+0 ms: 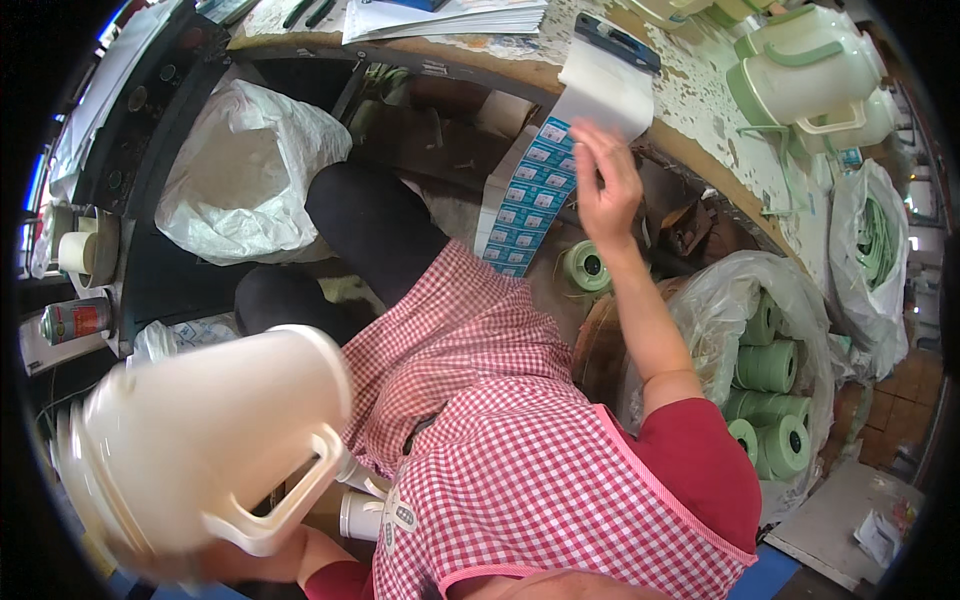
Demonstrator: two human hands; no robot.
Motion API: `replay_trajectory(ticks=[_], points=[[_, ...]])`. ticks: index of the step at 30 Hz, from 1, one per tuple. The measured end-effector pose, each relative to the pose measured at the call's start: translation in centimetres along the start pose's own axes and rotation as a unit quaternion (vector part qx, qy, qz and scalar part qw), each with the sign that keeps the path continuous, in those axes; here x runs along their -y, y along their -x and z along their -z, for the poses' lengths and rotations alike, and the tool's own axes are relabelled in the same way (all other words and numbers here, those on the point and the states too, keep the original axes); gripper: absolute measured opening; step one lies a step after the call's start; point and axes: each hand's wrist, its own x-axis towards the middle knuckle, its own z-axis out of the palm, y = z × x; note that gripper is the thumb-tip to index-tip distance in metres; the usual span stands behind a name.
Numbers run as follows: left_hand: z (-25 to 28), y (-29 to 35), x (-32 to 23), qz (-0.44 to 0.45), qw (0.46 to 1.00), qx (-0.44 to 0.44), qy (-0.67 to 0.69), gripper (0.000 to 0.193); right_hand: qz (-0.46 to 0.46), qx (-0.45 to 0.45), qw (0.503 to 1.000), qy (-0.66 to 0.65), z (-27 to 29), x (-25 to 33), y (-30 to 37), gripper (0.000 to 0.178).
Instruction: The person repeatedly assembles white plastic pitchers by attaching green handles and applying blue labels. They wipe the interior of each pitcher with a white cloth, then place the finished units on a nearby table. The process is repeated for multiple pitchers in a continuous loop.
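Observation:
A large cream plastic jug (215, 430) with a side handle is tilted at the lower left. My left hand (255, 560) holds it from below, its fingers mostly hidden behind the jug and smeared by motion. My right hand (608, 180) is raised at the table edge, fingers stretched out and thumb apart, slightly blurred; I see nothing held in it. Just beside it, a long sheet of blue-and-white stickers (530, 205) hangs down over the table edge. The sheet's white upper part (605, 90) lies on the tabletop under a dark clip-like bar (617, 42).
Cream-and-green jugs (805, 65) stand on the worn table (690, 95) at the far right. Below are green twine spools (768, 367) in a clear plastic bag (715, 300) and one loose spool (586, 267). An open white sack (245, 170) stands left of my knees.

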Motion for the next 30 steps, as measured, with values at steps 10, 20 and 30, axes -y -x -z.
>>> replay_trajectory(ticks=[10,20,30], points=[[-4.4,-12.5,19.4,0.44,0.824,0.119,0.338,0.045,0.073,-0.029,0.989,0.128,0.4,-9.2,-0.6,0.034],[-7.1,-5.5,10.0,-0.016,0.986,0.164,0.033,0.047,-0.235,-0.104,0.962,-0.096,2.8,-7.1,-1.4,0.017],[-7.6,-4.7,12.9,0.0,0.988,0.117,0.098,0.051,0.095,0.044,0.994,-0.007,7.3,11.7,-0.6,0.027]])
